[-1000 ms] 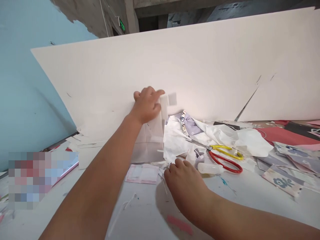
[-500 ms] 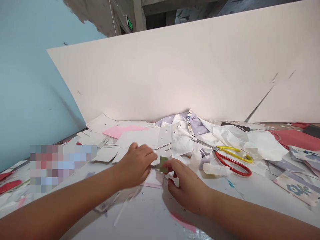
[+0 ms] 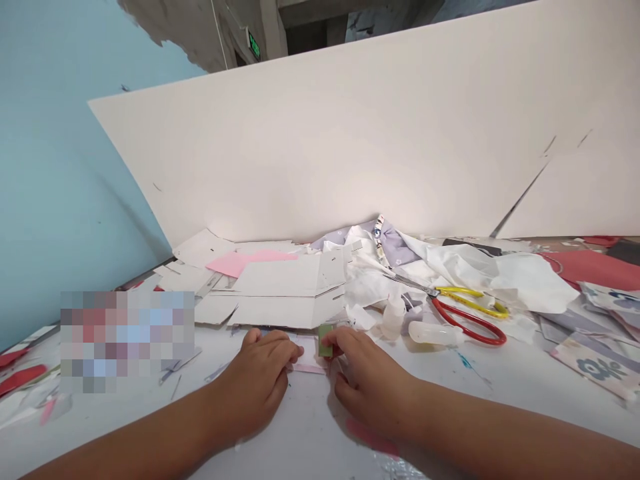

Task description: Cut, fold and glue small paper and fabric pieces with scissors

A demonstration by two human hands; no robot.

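Note:
In the head view my right hand (image 3: 367, 377) pinches a small olive-green piece of paper (image 3: 325, 341) between thumb and fingers, just above the table. To its left, my left hand (image 3: 260, 377) rests low with its fingers curled together. Whatever those fingers hold, if anything, is hidden. Between the two hands lies a thin pink-edged paper strip (image 3: 309, 368), partly covered by the left fingers. A large scored sheet of white card (image 3: 275, 277) lies right behind the hands.
Scissors (image 3: 450, 303) with one yellow and one red handle lie at the right, beside a translucent bottle (image 3: 435, 333). Crumpled white cloth (image 3: 530, 283) and patterned pieces (image 3: 597, 367) are further right. A white panel (image 3: 350, 153) stands behind, and a blue wall (image 3: 65, 200) at left.
My left hand has come down and nearer to me, uncovering more of the white card. My right hand has lowered the green piece slightly.

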